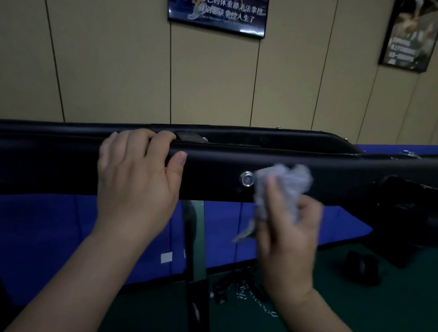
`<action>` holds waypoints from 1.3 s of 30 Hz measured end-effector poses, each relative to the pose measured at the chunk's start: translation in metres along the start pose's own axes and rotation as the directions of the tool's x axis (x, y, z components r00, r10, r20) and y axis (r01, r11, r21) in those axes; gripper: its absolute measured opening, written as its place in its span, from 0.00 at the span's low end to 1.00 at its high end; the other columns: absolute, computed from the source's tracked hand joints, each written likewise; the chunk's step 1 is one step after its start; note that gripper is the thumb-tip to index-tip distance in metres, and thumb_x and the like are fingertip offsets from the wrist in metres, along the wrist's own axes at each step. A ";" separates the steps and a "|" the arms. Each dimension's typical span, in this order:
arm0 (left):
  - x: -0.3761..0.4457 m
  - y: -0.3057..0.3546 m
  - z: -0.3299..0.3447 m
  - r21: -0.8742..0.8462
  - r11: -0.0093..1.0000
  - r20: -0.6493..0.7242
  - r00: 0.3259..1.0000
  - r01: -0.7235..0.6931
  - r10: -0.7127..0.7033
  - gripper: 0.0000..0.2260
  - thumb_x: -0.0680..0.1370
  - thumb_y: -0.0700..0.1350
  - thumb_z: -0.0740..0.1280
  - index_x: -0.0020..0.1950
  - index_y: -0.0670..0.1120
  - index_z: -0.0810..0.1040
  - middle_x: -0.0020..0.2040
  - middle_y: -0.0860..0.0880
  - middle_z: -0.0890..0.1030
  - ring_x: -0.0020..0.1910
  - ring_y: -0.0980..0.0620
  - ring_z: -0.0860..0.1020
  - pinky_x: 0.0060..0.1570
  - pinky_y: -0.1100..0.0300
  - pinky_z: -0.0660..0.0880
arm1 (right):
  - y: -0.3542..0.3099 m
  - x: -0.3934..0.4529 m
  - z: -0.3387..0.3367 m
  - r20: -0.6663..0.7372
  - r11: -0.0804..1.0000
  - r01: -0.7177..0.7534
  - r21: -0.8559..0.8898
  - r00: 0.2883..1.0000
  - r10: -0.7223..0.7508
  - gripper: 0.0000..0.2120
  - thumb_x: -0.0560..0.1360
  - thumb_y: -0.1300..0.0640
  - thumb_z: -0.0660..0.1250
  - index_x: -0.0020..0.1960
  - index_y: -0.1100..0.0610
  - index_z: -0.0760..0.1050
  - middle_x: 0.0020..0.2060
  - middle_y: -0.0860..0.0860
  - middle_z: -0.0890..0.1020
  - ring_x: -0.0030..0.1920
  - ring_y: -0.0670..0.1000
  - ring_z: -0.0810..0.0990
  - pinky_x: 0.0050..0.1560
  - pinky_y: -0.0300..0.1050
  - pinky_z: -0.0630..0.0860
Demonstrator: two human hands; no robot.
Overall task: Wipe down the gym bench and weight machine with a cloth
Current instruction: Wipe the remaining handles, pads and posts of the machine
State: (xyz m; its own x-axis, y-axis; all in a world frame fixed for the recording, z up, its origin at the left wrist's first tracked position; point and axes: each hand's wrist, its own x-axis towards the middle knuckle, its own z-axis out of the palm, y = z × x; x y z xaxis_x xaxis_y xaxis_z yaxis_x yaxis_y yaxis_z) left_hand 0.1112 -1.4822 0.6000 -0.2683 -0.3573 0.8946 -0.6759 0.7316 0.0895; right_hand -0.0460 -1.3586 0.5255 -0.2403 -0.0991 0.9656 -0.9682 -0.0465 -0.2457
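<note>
Grey cloth, bunched up, is gripped in the right hand and pressed to the near face of a black horizontal frame bar of the weight machine, touching just right of a silver bolt; cloth is motion-blurred. Left hand grasps the same bar further left, fingers curled over its top edge, thumb on the front, likely steadying. Step in hand reads as wiping the machine frame, mid-pass. Next move probably calls for dragging the cloth along the bar face, working around the bolt, and shifting the left hand out of the way. Blue mat and a chain lie on the green floor below; posters on the wall. Bench not clearly identifiable here, can't tell its state
</note>
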 end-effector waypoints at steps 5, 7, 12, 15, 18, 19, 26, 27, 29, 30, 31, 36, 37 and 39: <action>0.002 -0.004 -0.002 0.010 1.000 0.017 1.000 -0.014 0.014 0.20 0.81 0.54 0.52 0.63 0.45 0.73 0.54 0.43 0.76 0.57 0.42 0.71 0.66 0.45 0.60 | -0.033 0.001 0.031 0.178 0.926 0.336 -0.173 0.935 -0.306 0.29 0.73 0.58 0.70 0.70 0.44 0.65 0.50 0.51 0.66 0.46 0.50 0.67 0.43 0.45 0.65; 0.002 -0.005 -0.002 0.009 1.000 0.022 1.000 -0.019 0.018 0.20 0.81 0.54 0.51 0.63 0.45 0.73 0.54 0.42 0.76 0.56 0.41 0.71 0.64 0.45 0.61 | -0.025 0.006 0.029 0.187 0.921 0.293 -0.255 0.950 -0.251 0.30 0.71 0.56 0.70 0.69 0.40 0.64 0.50 0.52 0.67 0.45 0.53 0.68 0.42 0.46 0.62; 0.002 -0.007 -0.002 -0.009 0.999 0.019 0.999 -0.031 0.031 0.21 0.81 0.55 0.51 0.64 0.44 0.74 0.55 0.42 0.76 0.56 0.41 0.71 0.64 0.44 0.62 | 0.029 0.003 -0.017 0.067 0.949 0.235 -0.208 0.972 -0.226 0.26 0.67 0.63 0.69 0.63 0.44 0.75 0.47 0.54 0.67 0.41 0.53 0.70 0.39 0.45 0.72; 0.000 -0.002 -0.002 -0.050 0.999 0.020 1.000 -0.004 0.005 0.21 0.81 0.54 0.51 0.64 0.43 0.74 0.59 0.40 0.74 0.61 0.41 0.70 0.70 0.43 0.57 | 0.039 -0.001 -0.039 -0.062 0.974 0.044 -0.223 0.996 -0.059 0.23 0.69 0.68 0.67 0.62 0.52 0.76 0.48 0.59 0.69 0.44 0.48 0.68 0.48 0.36 0.71; -0.001 0.016 -0.002 -0.085 0.996 0.036 0.999 -0.025 0.028 0.20 0.80 0.51 0.52 0.66 0.43 0.73 0.65 0.41 0.72 0.67 0.42 0.67 0.74 0.47 0.47 | 0.022 0.011 -0.030 0.007 0.982 0.038 -0.186 0.999 -0.037 0.24 0.72 0.63 0.66 0.68 0.51 0.71 0.51 0.58 0.69 0.47 0.48 0.67 0.52 0.33 0.66; 0.000 0.024 -0.001 -0.098 0.994 0.045 0.997 -0.056 0.061 0.20 0.80 0.51 0.53 0.66 0.43 0.73 0.65 0.42 0.72 0.67 0.43 0.67 0.74 0.48 0.47 | 0.014 0.018 -0.025 0.088 0.984 0.087 -0.157 0.993 -0.074 0.25 0.74 0.60 0.65 0.69 0.49 0.69 0.51 0.57 0.69 0.48 0.48 0.67 0.52 0.34 0.67; 0.004 0.089 0.007 -0.176 0.967 0.095 0.974 -0.187 0.206 0.23 0.81 0.54 0.51 0.66 0.44 0.74 0.59 0.47 0.77 0.61 0.45 0.72 0.73 0.47 0.57 | 0.040 0.059 -0.071 0.148 0.950 0.024 -0.310 0.989 0.023 0.24 0.76 0.55 0.59 0.71 0.44 0.66 0.51 0.57 0.70 0.46 0.53 0.69 0.47 0.49 0.74; 0.004 0.098 0.009 -0.177 0.966 0.096 0.974 -0.187 0.207 0.22 0.81 0.54 0.51 0.66 0.44 0.74 0.59 0.47 0.77 0.60 0.45 0.72 0.72 0.47 0.58 | 0.044 0.064 -0.079 0.121 0.937 -0.031 -0.347 0.990 0.077 0.23 0.77 0.55 0.58 0.71 0.45 0.67 0.51 0.57 0.70 0.47 0.54 0.69 0.48 0.49 0.74; 0.005 0.114 0.013 -0.170 0.968 0.095 0.975 -0.183 0.201 0.21 0.80 0.54 0.53 0.64 0.44 0.75 0.58 0.47 0.77 0.59 0.45 0.73 0.72 0.46 0.59 | 0.039 0.075 -0.081 0.187 0.912 0.013 -0.410 0.980 0.070 0.22 0.76 0.53 0.59 0.71 0.47 0.69 0.49 0.57 0.70 0.47 0.57 0.71 0.46 0.51 0.74; 0.005 0.122 0.016 -0.165 0.970 0.092 0.976 -0.180 0.197 0.21 0.79 0.54 0.53 0.63 0.44 0.75 0.57 0.47 0.78 0.59 0.45 0.73 0.71 0.46 0.60 | 0.034 0.080 -0.078 0.250 0.903 0.085 -0.421 0.968 0.025 0.22 0.76 0.50 0.58 0.70 0.47 0.69 0.49 0.56 0.70 0.47 0.58 0.71 0.45 0.50 0.73; 0.004 0.128 0.018 -0.157 0.972 0.087 0.978 -0.174 0.189 0.20 0.79 0.54 0.54 0.62 0.44 0.75 0.56 0.47 0.78 0.58 0.45 0.73 0.70 0.47 0.60 | 0.027 0.086 -0.076 0.311 0.898 0.151 -0.413 0.950 -0.017 0.22 0.76 0.48 0.58 0.70 0.47 0.69 0.49 0.55 0.70 0.48 0.57 0.71 0.45 0.50 0.72; 0.002 0.139 0.025 -0.087 0.989 0.049 0.991 -0.122 0.127 0.18 0.79 0.54 0.56 0.60 0.44 0.74 0.54 0.46 0.78 0.55 0.45 0.74 0.65 0.48 0.61 | 0.064 0.148 -0.118 0.567 0.806 0.135 -0.576 0.777 0.274 0.21 0.76 0.48 0.66 0.67 0.38 0.67 0.50 0.50 0.65 0.55 0.54 0.71 0.53 0.50 0.71; 0.002 0.140 0.026 -0.080 0.991 0.038 0.993 -0.112 0.115 0.18 0.80 0.54 0.56 0.60 0.44 0.75 0.53 0.46 0.78 0.55 0.44 0.74 0.65 0.47 0.61 | 0.075 0.159 -0.131 0.566 0.763 0.107 -0.637 0.737 0.369 0.21 0.75 0.50 0.67 0.66 0.39 0.68 0.49 0.50 0.65 0.55 0.55 0.71 0.53 0.51 0.72; 0.001 0.145 0.028 -0.071 0.994 0.021 0.997 -0.077 0.079 0.18 0.80 0.54 0.55 0.59 0.43 0.75 0.53 0.46 0.79 0.55 0.44 0.74 0.66 0.46 0.61 | 0.085 0.162 -0.142 0.537 0.730 0.085 -0.678 0.736 0.413 0.22 0.74 0.51 0.67 0.67 0.42 0.68 0.50 0.51 0.65 0.55 0.56 0.71 0.53 0.50 0.72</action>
State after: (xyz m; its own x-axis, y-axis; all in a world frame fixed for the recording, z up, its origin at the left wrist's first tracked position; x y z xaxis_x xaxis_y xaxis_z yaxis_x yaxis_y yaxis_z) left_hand -0.0060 -1.3929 0.6014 -0.3354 -0.3108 0.8893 -0.6023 0.7966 0.0512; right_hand -0.1773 -1.2376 0.6729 -0.5395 -0.6255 0.5636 -0.7741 0.6319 -0.0396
